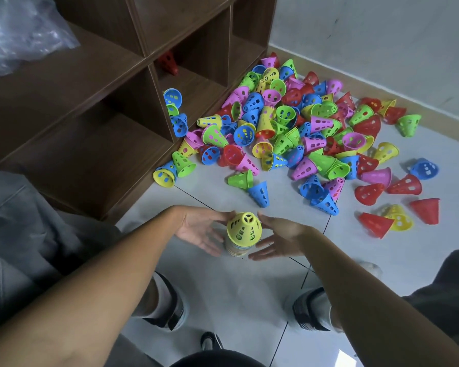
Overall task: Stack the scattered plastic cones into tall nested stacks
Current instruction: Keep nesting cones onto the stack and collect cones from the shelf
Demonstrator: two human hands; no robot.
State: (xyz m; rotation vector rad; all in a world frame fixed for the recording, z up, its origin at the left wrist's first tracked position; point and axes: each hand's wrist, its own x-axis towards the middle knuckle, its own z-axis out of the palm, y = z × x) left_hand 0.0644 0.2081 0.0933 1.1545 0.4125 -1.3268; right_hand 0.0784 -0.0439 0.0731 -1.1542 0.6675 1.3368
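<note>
A tall nested stack of cones [243, 234] stands upright on the floor tiles in front of me, topped by a yellow perforated cone. My left hand [202, 230] is beside it on the left, palm turned toward it, fingers spread. My right hand [278, 238] flanks it on the right, also spread. Neither hand clearly grips the stack; the fingertips are at or very near its sides. Beyond it lies a large heap of loose cones [289, 123] in red, blue, green, yellow and pink, lying on their sides. A blue cone [260, 193] and a green cone [240, 179] lie nearest the stack.
A dark wooden cubby shelf [112, 115] stands at left, with a red cone [168, 63] in one compartment and blue cones [175, 112] at its edge. A clear plastic bag [19, 33] lies on top. A grey wall [382, 43] borders the heap. My feet [170, 305] are below the stack.
</note>
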